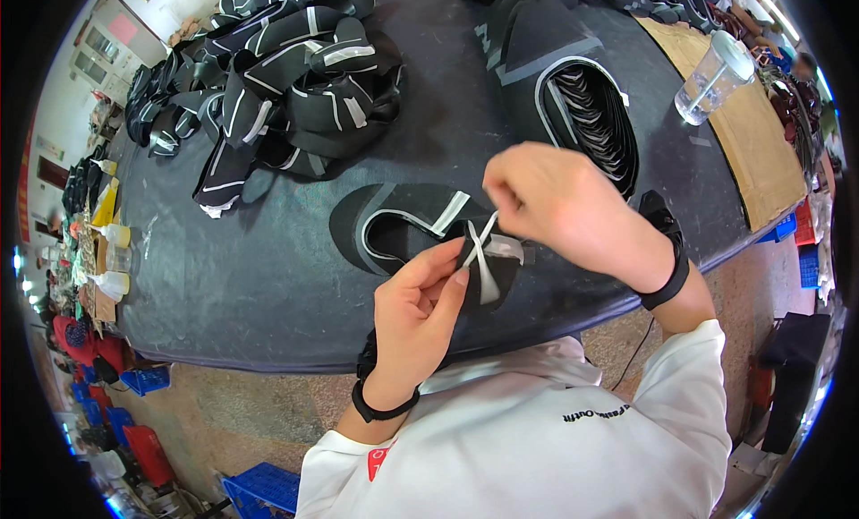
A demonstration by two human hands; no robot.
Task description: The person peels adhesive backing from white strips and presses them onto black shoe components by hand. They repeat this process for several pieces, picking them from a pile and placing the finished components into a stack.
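worktable [250,291] stretches left, floor [295,407] below. by its front edge, left hand [416,309] grips shoe upper [352,222]; right hand [565,201] pinches white strip [484,233].

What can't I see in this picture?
Head view:
Right hand gripping white strip: its knuckles hide most of the pinch.
Part of the black upper: hidden by the left hand.
Black pile: cut off by the top edge.
Blue crate: cut off by the lower edge.

1. White wall [183,9] at the upper left.
2. Near it, a pale cabinet or door [109,58] with glass panes.
3. Wide dark table [242,295] across the middle.
4. Speckled brown floor [286,412] below.
5. Bright strip light [775,13], upper right.
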